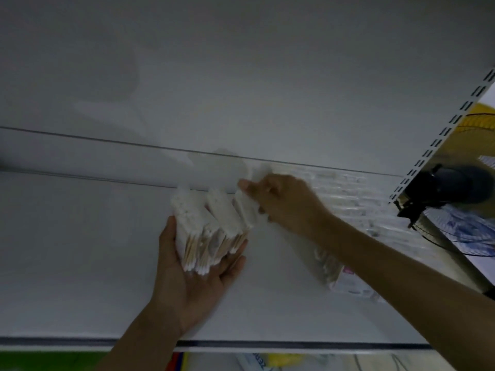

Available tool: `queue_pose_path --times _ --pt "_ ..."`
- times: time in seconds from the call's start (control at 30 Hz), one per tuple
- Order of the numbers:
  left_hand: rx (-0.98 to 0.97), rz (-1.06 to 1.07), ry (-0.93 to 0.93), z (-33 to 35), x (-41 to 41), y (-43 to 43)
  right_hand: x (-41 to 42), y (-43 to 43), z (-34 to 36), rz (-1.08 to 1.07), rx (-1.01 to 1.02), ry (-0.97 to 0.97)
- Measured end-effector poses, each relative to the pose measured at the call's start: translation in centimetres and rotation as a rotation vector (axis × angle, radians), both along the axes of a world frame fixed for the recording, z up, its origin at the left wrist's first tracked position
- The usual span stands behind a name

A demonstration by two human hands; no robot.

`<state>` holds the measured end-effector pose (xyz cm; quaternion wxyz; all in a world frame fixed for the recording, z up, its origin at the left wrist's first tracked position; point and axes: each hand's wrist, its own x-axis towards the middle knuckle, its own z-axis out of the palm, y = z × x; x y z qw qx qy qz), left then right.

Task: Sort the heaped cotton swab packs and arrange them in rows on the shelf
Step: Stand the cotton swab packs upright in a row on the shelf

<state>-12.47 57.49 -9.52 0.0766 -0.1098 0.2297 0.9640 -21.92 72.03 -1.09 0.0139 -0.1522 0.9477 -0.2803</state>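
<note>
My left hand (195, 274) lies palm up on the white shelf (80, 250) and cradles a fanned bundle of cotton swab packs (206, 231), their wooden sticks and white tips pointing toward me. My right hand (284, 202) reaches in from the right and pinches the top of the rightmost pack (247, 210) in that bundle. Behind the right hand, more clear packs (348, 191) lie in a row against the back panel. Another pack with a pink label (345, 277) lies flat under my right forearm.
The shelf's front edge with a dark price strip (294, 345) runs along the bottom. A slotted upright (439, 137) bounds the shelf on the right, with a fan (455, 188) beyond it. Coloured goods (267, 362) show on the level below.
</note>
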Motion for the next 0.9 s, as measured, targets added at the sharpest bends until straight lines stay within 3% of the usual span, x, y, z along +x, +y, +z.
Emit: queue_pose_path --times 0.03,0.1,0.4,0.5,0.63,0.77,0.87,0.9 --pt "0.008 -0.014 -0.005 0.0 0.0 0.0 0.5 -0.7 -0.5 0.015 -0.09 -0.157" --pt "0.027 -0.048 0.039 -0.1 0.1 0.0 0.8 -1.1 -1.2 0.032 -0.191 -0.288" --pt "0.16 -0.1 0.111 -0.8 0.4 -0.4 1.3 2.8 0.5 -0.033 -0.267 -0.246" --pt "0.122 -0.082 0.09 -0.7 0.2 -0.4 0.4 4.7 2.4 -0.035 -0.142 -0.083" --pt "0.097 -0.058 0.06 -0.9 0.4 -0.4 -0.7 6.6 2.8 0.029 0.22 0.074" --pt "0.145 -0.122 0.153 -1.0 0.2 -0.6 -1.8 6.6 0.7 0.104 0.594 0.33" --pt "0.143 -0.107 0.034 -1.5 -0.2 -0.9 -2.4 6.6 -0.2 0.162 0.589 0.391" --pt "0.154 -0.132 0.091 -1.5 -0.2 -0.8 -2.4 6.6 -0.2 0.165 0.53 0.37"
